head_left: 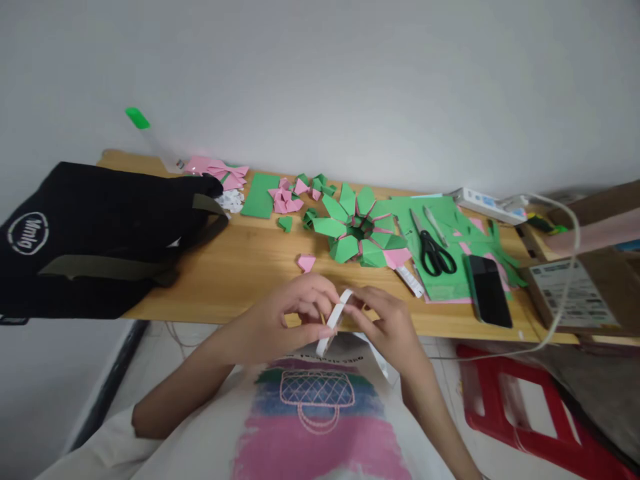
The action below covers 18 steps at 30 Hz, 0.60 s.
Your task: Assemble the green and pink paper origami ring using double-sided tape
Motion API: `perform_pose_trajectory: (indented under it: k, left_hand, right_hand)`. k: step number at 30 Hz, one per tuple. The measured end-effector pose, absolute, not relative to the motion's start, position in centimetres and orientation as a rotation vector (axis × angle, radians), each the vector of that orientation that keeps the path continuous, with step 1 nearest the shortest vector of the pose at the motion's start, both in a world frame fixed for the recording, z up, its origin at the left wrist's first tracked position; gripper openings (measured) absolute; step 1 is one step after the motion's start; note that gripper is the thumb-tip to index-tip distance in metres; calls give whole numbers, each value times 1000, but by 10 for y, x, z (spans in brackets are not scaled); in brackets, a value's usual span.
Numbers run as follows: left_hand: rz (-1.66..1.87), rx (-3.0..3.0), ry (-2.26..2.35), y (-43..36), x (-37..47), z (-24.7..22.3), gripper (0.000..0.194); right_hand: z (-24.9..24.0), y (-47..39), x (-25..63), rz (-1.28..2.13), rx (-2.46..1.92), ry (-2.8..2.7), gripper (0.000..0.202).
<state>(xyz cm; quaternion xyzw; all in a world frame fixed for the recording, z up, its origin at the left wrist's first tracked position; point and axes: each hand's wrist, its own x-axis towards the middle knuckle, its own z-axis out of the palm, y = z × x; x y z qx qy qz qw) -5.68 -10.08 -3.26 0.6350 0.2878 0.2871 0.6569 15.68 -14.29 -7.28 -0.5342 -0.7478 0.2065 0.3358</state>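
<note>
A white ring-shaped roll, looking like tape (334,324), is held between my two hands at the table's front edge. My left hand (305,313) pinches its left and lower side, thumb below and fingers curled above. The fingertips of my right hand (379,320) close on its upper right side. Beyond my hands stands a green and pink folded-paper flower (359,228) with an open centre. A small pink folded piece (306,263) lies just above my left hand. Small pink and green folded pieces (286,199) sit farther back.
On the left lies a black bag (100,233). To the right are black-handled scissors (434,253) on green paper sheets (447,285), a phone (487,291), a power strip (487,204) with a white cable, and a cardboard box (590,287). A red stool (525,407) stands below.
</note>
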Motion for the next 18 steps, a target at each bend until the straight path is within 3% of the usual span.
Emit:
perform_pose_trajectory:
  k: [3, 8, 18]
  left_hand:
    - [549, 1351, 682, -97, -59, -38, 17]
    - [552, 1285, 692, -89, -59, -51, 16]
    - [503, 1204, 632, -78, -54, -57, 30]
  right_hand:
    - [-82, -142, 188, 655, -1598, -1956, 34]
    - [-102, -125, 256, 179, -2088, -1599, 52]
    - [-98, -82, 311, 161, -2617, -1411, 29]
